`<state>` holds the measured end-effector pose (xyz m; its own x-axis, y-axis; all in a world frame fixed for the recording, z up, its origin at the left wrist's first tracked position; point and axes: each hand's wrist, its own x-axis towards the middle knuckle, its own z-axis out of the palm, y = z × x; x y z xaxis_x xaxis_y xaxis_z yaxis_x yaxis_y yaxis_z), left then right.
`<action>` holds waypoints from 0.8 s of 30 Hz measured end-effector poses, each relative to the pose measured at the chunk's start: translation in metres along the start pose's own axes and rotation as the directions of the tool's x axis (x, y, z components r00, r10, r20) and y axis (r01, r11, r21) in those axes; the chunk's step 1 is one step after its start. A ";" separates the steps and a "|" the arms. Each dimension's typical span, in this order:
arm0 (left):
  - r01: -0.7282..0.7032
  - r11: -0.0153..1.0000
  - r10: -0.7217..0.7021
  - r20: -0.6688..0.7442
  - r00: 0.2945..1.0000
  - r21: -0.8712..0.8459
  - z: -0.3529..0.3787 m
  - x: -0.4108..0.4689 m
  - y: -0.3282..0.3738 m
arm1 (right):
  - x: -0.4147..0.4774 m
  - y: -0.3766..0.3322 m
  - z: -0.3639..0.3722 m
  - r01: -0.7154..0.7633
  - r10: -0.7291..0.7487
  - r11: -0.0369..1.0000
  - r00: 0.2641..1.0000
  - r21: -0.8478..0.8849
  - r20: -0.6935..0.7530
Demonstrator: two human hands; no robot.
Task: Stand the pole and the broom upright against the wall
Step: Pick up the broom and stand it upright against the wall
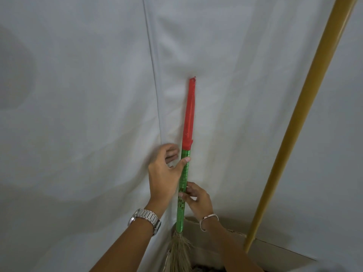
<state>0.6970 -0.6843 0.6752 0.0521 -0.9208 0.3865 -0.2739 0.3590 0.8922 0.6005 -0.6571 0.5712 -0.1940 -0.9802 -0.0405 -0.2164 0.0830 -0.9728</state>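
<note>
The broom (187,122) stands upright against the white cloth-covered wall (78,95), with a red upper handle, a green taped lower handle and straw bristles (179,252) at the bottom. My left hand (165,173) is beside the green part, thumb laid across it, fingers spread loosely behind. My right hand (196,199) pinches the green handle lower down from the right. The yellow pole (294,122) leans upright against the wall at the right, untouched.
A cardboard box (235,242) sits on the floor at the foot of the wall, behind the bristles and by the pole's lower end. A vertical seam (153,75) runs down the cloth left of the broom.
</note>
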 end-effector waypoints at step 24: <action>0.262 0.932 -0.213 0.204 0.955 -0.251 -0.019 0.002 0.032 | -0.022 -0.029 -0.030 0.036 -0.040 0.993 0.999 -0.115 -0.033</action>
<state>0.7062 -0.6714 0.7091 -0.0877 -0.9874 0.1313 -0.0001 0.1319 0.9913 0.5826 -0.6321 0.6068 -0.2171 -0.9761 0.0059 -0.3321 0.0682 -0.9408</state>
